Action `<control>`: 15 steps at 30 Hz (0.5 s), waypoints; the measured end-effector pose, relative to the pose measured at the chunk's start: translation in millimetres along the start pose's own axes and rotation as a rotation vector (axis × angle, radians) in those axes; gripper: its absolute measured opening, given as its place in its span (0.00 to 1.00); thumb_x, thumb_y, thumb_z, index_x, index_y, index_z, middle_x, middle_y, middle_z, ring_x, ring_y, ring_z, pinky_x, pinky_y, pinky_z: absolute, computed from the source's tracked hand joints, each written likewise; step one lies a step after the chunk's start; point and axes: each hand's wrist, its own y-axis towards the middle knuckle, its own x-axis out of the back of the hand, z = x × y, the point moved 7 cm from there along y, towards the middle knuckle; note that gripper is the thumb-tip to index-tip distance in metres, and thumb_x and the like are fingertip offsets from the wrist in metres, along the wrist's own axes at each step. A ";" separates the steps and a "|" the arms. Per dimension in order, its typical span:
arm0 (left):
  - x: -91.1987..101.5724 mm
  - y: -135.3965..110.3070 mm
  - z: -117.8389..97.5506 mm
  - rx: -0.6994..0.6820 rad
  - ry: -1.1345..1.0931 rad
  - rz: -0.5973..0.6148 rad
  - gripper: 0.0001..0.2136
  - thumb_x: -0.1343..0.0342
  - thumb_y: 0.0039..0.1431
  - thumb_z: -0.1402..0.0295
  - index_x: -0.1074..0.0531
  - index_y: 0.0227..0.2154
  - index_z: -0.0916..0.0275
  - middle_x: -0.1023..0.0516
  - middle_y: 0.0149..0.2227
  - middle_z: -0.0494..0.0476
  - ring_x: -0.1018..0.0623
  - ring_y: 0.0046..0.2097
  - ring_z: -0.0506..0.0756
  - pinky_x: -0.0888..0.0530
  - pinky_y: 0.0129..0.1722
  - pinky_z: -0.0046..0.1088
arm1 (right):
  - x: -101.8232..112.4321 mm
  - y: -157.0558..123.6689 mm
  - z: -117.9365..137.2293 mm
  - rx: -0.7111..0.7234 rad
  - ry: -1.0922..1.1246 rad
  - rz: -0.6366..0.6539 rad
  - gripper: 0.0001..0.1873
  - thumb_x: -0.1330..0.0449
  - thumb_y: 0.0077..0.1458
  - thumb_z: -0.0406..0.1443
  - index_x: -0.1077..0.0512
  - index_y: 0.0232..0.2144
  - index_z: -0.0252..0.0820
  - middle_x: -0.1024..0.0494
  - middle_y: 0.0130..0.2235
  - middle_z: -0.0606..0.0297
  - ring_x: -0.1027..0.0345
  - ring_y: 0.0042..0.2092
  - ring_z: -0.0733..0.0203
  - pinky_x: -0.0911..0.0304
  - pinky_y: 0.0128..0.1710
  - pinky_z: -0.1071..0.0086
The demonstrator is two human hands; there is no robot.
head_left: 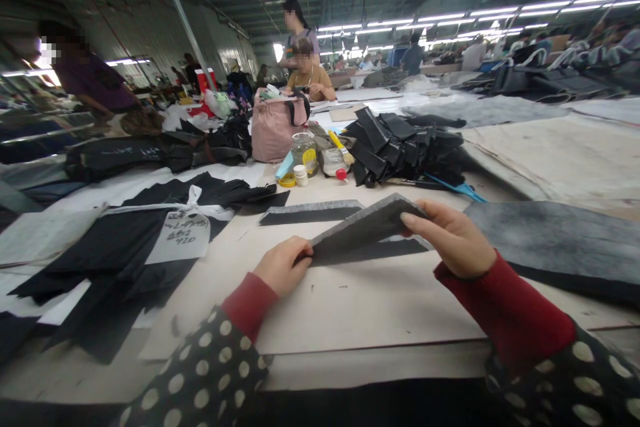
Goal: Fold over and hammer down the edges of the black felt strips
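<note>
Between my two hands a dark grey fabric piece (360, 230) with a paler top edge is held up, tilted, its right end higher. My left hand (287, 265) pinches its lower left corner, close to the table board. At the right end, my right hand (453, 237) grips it with the thumb on the near face and the fingers behind. Just behind it a flat dark strip with a grey border (310, 212) lies on the board (360, 307). Another dark strip (400, 250) lies partly hidden beneath the held piece.
Black cut pieces with a handwritten tag (180, 238) lie at left. Behind stand a pink bag (277, 127), a glass jar (304, 153), a small white bottle (301, 175) and a yellow brush (341, 147). Black folded pieces (395, 143) are heaped beyond; grey-black sheets (565, 240) lie right. Several people work farther back.
</note>
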 end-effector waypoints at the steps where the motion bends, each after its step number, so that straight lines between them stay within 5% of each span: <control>1: 0.3 -0.2 -0.9 -0.013 -0.003 -0.001 0.06 0.53 0.49 0.73 0.35 0.31 0.61 0.32 0.32 0.52 0.32 0.35 0.53 0.35 0.35 0.28 | 9.4 -1.1 -10.9 -0.018 -0.103 -0.030 0.13 0.48 0.48 0.44 0.34 0.23 0.39 0.32 0.24 0.66 0.38 0.27 0.65 0.41 0.28 0.71; 8: -0.6 -0.5 -5.0 -0.071 -0.046 0.022 0.10 0.56 0.49 0.76 0.32 0.31 0.61 0.32 0.35 0.53 0.31 0.38 0.52 0.35 0.40 0.28 | 42.7 -15.7 -82.3 -0.149 -0.744 -0.055 0.13 0.49 0.45 0.44 0.34 0.21 0.41 0.32 0.21 0.67 0.41 0.24 0.65 0.46 0.24 0.71; 15: -0.4 1.0 -3.9 -0.041 -0.064 0.057 0.11 0.57 0.48 0.77 0.31 0.30 0.61 0.32 0.35 0.53 0.31 0.38 0.52 0.35 0.39 0.28 | 34.3 -13.2 -89.3 -0.149 -0.899 -0.005 0.10 0.50 0.45 0.40 0.35 0.20 0.41 0.31 0.22 0.67 0.40 0.25 0.65 0.48 0.24 0.72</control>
